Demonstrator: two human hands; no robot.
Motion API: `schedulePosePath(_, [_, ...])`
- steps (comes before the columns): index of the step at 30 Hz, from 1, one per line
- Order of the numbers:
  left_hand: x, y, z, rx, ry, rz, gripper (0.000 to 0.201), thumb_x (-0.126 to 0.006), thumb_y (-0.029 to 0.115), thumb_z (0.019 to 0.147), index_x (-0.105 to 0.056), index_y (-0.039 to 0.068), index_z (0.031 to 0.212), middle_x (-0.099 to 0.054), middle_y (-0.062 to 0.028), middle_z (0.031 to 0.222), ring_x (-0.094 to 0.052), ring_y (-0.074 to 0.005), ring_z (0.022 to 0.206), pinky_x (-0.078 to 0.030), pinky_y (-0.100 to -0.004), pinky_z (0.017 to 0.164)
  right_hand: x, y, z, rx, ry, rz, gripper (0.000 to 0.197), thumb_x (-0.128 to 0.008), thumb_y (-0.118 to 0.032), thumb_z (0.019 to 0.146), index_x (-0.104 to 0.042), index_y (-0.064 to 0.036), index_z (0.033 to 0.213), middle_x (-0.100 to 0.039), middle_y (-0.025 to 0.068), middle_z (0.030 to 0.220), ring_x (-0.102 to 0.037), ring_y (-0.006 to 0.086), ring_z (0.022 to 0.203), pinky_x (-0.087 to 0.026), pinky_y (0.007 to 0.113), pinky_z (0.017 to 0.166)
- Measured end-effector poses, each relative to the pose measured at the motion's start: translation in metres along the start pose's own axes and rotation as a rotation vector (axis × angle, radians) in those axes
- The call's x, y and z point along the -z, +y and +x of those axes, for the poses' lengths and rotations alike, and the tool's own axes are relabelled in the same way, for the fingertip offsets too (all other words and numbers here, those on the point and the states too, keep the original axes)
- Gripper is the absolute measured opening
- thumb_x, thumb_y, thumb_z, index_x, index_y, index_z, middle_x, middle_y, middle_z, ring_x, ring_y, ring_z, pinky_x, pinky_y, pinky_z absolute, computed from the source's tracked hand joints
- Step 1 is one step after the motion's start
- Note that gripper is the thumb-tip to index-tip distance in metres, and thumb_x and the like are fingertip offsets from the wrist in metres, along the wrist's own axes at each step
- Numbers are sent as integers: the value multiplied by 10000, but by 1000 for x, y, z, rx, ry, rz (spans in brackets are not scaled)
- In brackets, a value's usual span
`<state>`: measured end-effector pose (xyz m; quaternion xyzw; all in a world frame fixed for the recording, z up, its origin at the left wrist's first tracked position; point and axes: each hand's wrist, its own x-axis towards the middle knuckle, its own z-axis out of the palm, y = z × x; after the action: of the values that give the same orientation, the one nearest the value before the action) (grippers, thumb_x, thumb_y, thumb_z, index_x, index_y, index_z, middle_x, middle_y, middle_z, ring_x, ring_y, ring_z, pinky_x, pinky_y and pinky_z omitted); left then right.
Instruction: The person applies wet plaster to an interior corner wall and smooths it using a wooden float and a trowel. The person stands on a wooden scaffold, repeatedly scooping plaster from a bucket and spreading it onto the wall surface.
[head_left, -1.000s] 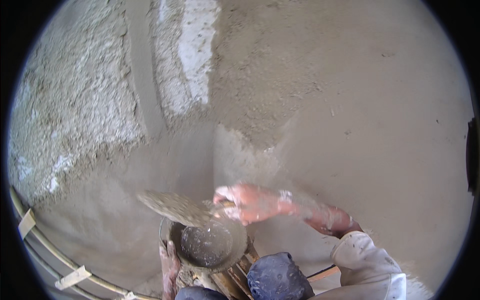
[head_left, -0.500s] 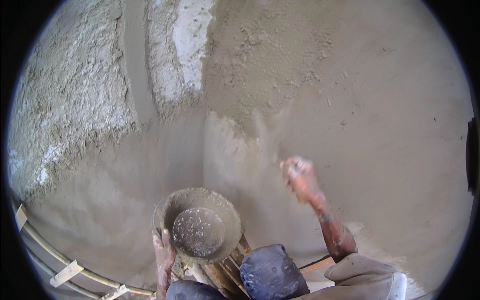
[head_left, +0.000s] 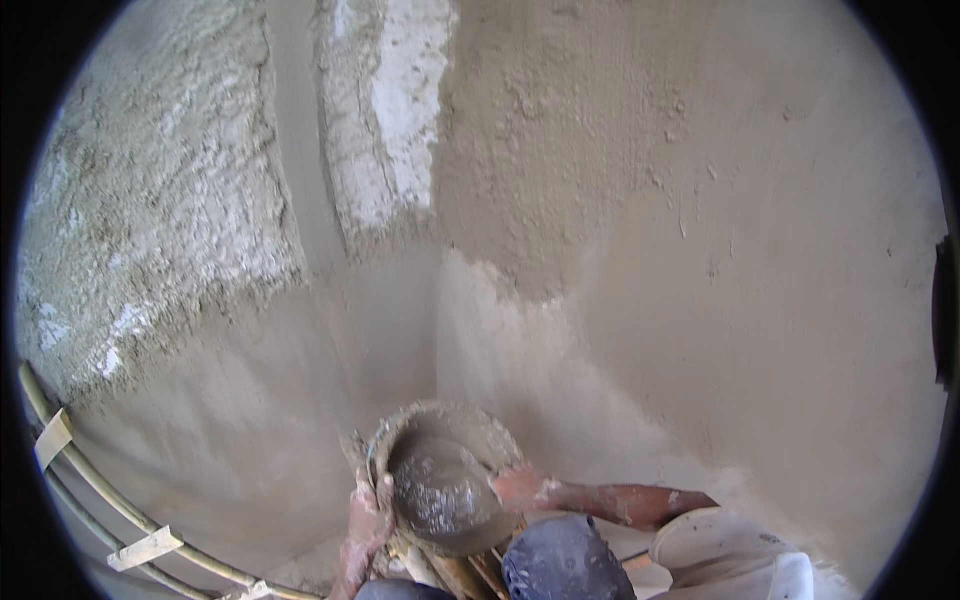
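Observation:
A round, mortar-caked bucket (head_left: 500,440) stands low in the middle, partly filled with grey, wet liquid (head_left: 435,485) whose surface looks disturbed. On its left rim is my left hand (head_left: 370,510), fingers and thumb gripping the side. From the right my right hand (head_left: 515,488) reaches over the opposite rim, and its fingertips dip inside the bucket, where they are hidden. Both hands are smeared with wet plaster. Behind the bucket rises a wall (head_left: 760,300) coated in grey-brown plaster, smooth in its lower part and on the right.
Rough plaster (head_left: 170,180) with white patches covers the upper left, beside a smooth vertical strip (head_left: 305,150). Bamboo poles (head_left: 100,490) with pale wooden slats curve along the lower left. Wooden poles (head_left: 460,575) lie beneath the bucket, near my knees (head_left: 565,560).
My right hand has come down and left from in front of the wall into the bucket. The liquid, flat before, is now stirred. My left hand stays at the bucket while the view has shifted slightly.

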<state>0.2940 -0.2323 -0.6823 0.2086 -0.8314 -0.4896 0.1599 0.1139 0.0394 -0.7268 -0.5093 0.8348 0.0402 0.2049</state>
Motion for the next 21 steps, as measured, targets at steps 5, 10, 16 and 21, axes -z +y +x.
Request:
schedulePosePath(5, [13, -6, -4, 32, -14, -2, 501, -500, 305, 1090, -449, -102, 1379, -670, -377, 1105, -655, -549, 1067, -509, -527, 867, 30, 0, 6, -57, -178, 296, 348, -611, -290, 898, -680, -1, 1079, -722, 269, 1100, -696, 461, 1056, -531, 562, 900])
schedulePosePath(10, [5, -45, 7, 82, 80, -126, 407, -500, 303, 1099, -511, -54, 1296, -656, -253, 1072, -636, -382, 977, -499, -462, 873, 106, -4, -1, 38, 35, 336, 370, -616, -360, 977, -617, -50, 1178, -714, 250, 1022, -696, 434, 999, -530, 535, 860])
schedulePosePath(16, [23, -65, -1, 184, 188, -165, 434, -493, 358, 1109, -517, -33, 1295, -631, -172, 1069, -591, -259, 974, -493, -412, 868, 328, -37, 0, 91, 16, 676, 353, -648, -319, 1014, -647, -4, 1174, -729, 152, 858, -728, 240, 677, -583, 378, 562])
schedulePosePath(21, [23, -90, -4, 210, 273, -105, 482, -491, 414, 1107, -527, -29, 1293, -615, -148, 1061, -574, -249, 971, -487, -400, 881, 469, 30, 47, 272, 217, 988, 250, -639, -231, 1036, -684, 2, 1116, -689, 82, 794, -635, 121, 573, -539, 273, 435])
